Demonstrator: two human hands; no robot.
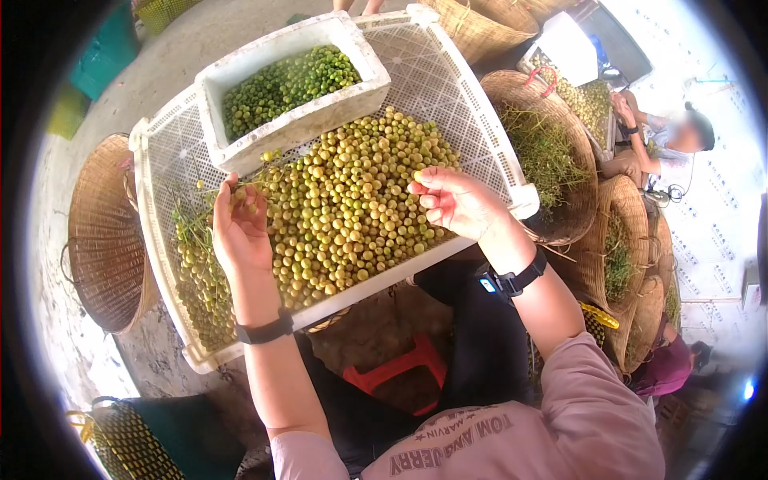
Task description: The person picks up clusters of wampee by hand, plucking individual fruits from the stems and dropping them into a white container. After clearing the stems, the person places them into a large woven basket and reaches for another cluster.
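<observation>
Tilted crate point(448, 80) on lap, likely pooling the pile point(352, 216) within reach. The right hand point(456, 200) grip pinches one fruit point(418, 176) above it; left hand point(240, 228) grip curls round a sprig point(240, 196).

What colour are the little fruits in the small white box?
The fruits in the box are deep green, clearest in the head view.

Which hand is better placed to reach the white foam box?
Left, probably: the left hand rests below a corner of the white foam box; the right hand, pinching a small yellow-green fruit, sits farther off.
</observation>
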